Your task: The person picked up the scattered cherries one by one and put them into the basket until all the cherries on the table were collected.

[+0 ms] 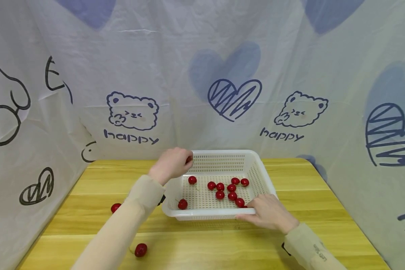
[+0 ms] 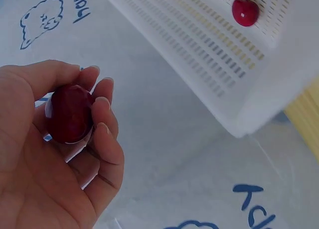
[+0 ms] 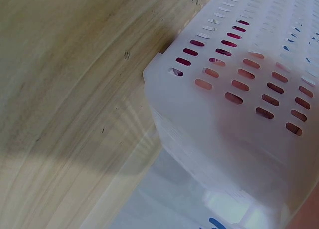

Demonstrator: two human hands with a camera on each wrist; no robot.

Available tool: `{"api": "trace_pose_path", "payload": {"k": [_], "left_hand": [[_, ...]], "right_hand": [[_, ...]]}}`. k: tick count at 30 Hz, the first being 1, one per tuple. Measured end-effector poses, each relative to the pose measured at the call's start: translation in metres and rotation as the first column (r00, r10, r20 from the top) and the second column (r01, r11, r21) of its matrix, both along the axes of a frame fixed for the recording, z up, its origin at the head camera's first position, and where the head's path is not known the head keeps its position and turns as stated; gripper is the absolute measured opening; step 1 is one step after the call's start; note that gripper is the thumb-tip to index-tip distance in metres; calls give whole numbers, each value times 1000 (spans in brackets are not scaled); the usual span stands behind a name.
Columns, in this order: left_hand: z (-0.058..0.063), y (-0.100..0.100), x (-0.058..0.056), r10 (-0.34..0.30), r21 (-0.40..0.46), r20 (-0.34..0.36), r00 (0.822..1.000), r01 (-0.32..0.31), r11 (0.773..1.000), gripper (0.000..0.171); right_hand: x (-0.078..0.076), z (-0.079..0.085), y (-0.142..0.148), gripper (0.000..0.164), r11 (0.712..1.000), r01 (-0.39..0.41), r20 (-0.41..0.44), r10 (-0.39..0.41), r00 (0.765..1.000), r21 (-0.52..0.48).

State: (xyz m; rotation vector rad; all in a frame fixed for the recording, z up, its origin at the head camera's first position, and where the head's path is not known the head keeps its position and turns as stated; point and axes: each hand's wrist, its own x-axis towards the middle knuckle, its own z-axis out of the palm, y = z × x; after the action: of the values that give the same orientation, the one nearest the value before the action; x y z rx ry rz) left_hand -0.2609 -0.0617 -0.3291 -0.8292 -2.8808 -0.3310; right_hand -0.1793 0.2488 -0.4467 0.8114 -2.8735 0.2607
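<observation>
My left hand (image 1: 173, 164) is raised over the far left corner of a white slotted plastic basket (image 1: 216, 213). In the left wrist view its curled fingers hold a dark red cherry (image 2: 70, 114). My right hand (image 1: 269, 212) grips the basket's near right corner, thumb outside and fingers over the rim. Several red cherries (image 1: 220, 195) lie on the basket floor, mostly toward the right. Two sit apart at the left, one cherry (image 1: 192, 180) behind the other (image 1: 182, 204). Through the slots in the right wrist view, red fruit and fingertips show.
On the wooden table (image 1: 202, 247) left of the basket lie two loose cherries, one partly behind my left forearm (image 1: 116, 208) and one nearer the front (image 1: 140, 250). A white printed curtain (image 1: 182, 75) hangs behind and along both sides.
</observation>
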Motion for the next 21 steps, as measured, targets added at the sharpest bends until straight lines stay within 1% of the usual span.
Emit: {"api": "trace_pose_path", "payload": {"k": [6,9,11,18,21], "left_hand": [[-4,14,-2,-27,27,13,1000,27,999,22],[-6,20,-3,-34,27,6,999,34,999,23],[-8,23,-4,-38,27,13,999,38,999,24],[-15,34,-5,-57,45,85,995,53,998,32],[-19,37,-5,-68,45,103,992,64,997,33]], "right_hand": [[-1,0,0,52,1000,5,1,-5,1000,8],[-1,0,0,52,1000,7,-1,-7,1000,10],[-1,0,0,52,1000,6,-3,-6,1000,10],[-1,-2,0,52,1000,10,6,-10,1000,10],[-2,-2,1,52,1000,10,6,-10,1000,8]]}}
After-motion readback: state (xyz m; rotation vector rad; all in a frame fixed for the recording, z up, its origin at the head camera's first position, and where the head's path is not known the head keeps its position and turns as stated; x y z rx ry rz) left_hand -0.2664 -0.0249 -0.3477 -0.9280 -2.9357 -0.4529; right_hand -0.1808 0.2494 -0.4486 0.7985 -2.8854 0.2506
